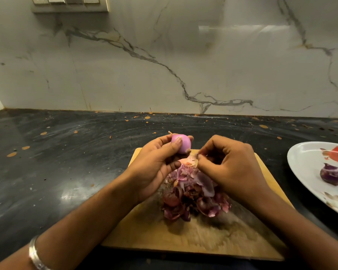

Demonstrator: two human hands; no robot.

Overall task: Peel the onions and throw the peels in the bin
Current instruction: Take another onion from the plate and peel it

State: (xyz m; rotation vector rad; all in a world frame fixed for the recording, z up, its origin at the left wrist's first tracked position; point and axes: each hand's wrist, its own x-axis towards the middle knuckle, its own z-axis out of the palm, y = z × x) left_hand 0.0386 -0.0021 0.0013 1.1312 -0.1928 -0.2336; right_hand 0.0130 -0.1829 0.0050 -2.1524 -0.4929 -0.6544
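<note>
A: As I go from the left side, what comes first?

B: A silver bangle (34,254) on the left forearm, above the dark table (47,172), which has orange spots on it. Then the left hand (156,164), which is closed around a small pink onion (181,143). The thumb lies across its near side and the fingertips come around from behind.

A: Which way does the onion point?

B: Its long axis is tilted. One end, with a dry bit of skin, goes up and to the left; the other end goes down and to the right, towards the right hand.

A: And below it?

B: A wooden cutting board (144,236) lies on the table, and a heap of purple peels (193,197) lies on the board, between the two wrists. The onion is held over the far part of this heap.

A: What does the right hand do?

B: The right hand (230,166) is just beside the onion. Its fingers are pinched on a thin pale strip of peel (189,161), which hangs below the onion's lower end.

A: Further right?

B: A white plate (300,162) at the edge, with a dark purple onion (333,174) and a red smear on it.

A: Any writing to read?

B: I see none that is readable.
</note>
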